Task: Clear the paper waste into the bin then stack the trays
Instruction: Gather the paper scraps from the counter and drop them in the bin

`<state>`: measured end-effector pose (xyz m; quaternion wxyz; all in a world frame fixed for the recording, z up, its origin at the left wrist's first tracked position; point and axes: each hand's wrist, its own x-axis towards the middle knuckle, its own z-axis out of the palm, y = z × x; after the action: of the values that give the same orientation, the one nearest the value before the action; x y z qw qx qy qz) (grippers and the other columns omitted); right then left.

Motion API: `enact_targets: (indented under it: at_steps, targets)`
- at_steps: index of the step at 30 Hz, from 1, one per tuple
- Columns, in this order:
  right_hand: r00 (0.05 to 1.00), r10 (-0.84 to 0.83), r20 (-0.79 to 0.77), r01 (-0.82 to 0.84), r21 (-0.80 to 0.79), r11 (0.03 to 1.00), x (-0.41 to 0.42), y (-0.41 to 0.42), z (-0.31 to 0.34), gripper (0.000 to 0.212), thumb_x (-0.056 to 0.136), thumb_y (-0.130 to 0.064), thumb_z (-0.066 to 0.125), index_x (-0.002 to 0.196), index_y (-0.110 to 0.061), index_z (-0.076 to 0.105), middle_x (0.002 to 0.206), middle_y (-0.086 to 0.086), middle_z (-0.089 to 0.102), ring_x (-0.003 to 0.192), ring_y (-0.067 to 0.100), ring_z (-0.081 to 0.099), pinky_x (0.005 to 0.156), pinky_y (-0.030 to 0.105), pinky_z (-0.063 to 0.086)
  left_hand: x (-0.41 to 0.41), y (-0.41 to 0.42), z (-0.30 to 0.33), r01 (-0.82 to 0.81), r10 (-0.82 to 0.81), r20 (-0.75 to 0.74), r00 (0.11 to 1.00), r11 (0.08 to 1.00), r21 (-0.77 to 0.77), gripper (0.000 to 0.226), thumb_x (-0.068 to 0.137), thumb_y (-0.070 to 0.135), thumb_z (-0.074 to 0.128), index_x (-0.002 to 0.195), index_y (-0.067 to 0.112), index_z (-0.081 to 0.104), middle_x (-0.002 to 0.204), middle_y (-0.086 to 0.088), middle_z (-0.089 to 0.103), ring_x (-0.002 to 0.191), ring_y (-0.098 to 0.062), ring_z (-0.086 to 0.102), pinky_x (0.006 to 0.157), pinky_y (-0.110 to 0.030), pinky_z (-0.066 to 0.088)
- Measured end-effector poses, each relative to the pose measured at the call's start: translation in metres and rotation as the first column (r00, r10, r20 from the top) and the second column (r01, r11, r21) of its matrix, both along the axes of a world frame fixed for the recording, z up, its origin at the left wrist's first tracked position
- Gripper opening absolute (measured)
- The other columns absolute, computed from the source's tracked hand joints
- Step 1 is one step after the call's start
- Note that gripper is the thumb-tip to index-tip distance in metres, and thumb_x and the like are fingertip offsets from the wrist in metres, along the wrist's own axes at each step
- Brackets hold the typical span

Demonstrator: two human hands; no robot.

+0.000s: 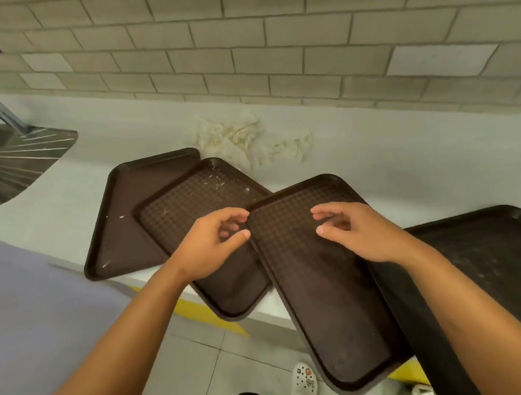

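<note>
Counter: trays fanned, long axes diverging.

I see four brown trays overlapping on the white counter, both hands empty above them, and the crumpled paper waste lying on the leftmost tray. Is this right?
One detail is wrong: the head view shows the crumpled paper waste lying on the white counter behind the trays, near the tiled wall, not on the leftmost tray. The rest holds: four brown trays overlap, and the left hand and right hand hold nothing.

No legible text (shoe charm blurred)
</note>
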<state>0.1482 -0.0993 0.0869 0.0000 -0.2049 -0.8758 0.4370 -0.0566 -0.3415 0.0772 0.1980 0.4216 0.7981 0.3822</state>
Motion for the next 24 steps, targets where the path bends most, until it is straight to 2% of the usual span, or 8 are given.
enact_targets:
  at_steps: [4,11,15,21,24]
  targets:
    - [0.999,0.007,0.047,-0.009,0.038,0.999,-0.019,0.021,0.000,0.044,0.096,-0.042,0.064,0.139,-0.039,0.055,0.128,-0.025,0.062,0.111,-0.009,0.059,0.101,0.019,0.046,-0.032,0.026,0.000,0.061,-0.061,-0.008,0.998,0.998,-0.028,0.035,0.092,0.031,0.070,0.126,0.032,0.063,0.117,0.019,0.065,0.107,0.000,0.062,0.095,-0.024,0.051]
    - [0.988,0.052,0.144,-0.069,0.114,0.991,-0.061,0.055,-0.006,0.044,0.096,-0.043,0.062,0.139,-0.037,0.055,0.132,-0.017,0.062,0.112,-0.001,0.061,0.104,0.030,0.050,-0.106,0.087,-0.009,0.158,-0.160,-0.029,0.987,0.985,-0.075,0.034,0.091,0.032,0.070,0.124,0.031,0.064,0.112,0.017,0.067,0.098,-0.001,0.065,0.087,-0.020,0.052]
    - [0.973,0.080,0.216,-0.120,0.179,0.976,-0.096,0.077,-0.007,0.047,0.097,-0.042,0.062,0.142,-0.032,0.054,0.135,-0.012,0.062,0.109,0.002,0.062,0.100,0.027,0.050,-0.150,0.128,-0.012,0.221,-0.234,-0.083,0.969,0.965,-0.139,0.037,0.092,0.033,0.068,0.128,0.028,0.061,0.115,0.013,0.066,0.092,-0.003,0.066,0.087,-0.024,0.056]
    - [0.932,0.103,0.347,-0.211,0.291,0.933,-0.155,0.114,-0.009,0.050,0.100,-0.042,0.056,0.146,-0.026,0.049,0.142,-0.006,0.057,0.121,0.013,0.059,0.103,0.029,0.046,-0.201,0.189,-0.027,0.257,-0.310,-0.148,0.939,0.920,-0.296,0.042,0.093,0.034,0.066,0.133,0.028,0.055,0.121,0.006,0.063,0.099,-0.013,0.063,0.091,-0.029,0.051]
    - [0.914,0.067,0.401,-0.206,0.315,0.926,-0.184,0.136,-0.017,0.050,0.100,-0.044,0.056,0.147,-0.028,0.047,0.145,-0.005,0.053,0.123,0.016,0.055,0.099,0.026,0.042,-0.216,0.214,-0.040,0.289,-0.363,-0.158,0.918,0.887,-0.361,0.049,0.094,0.032,0.066,0.140,0.028,0.049,0.131,0.002,0.057,0.109,-0.018,0.060,0.095,-0.029,0.047]
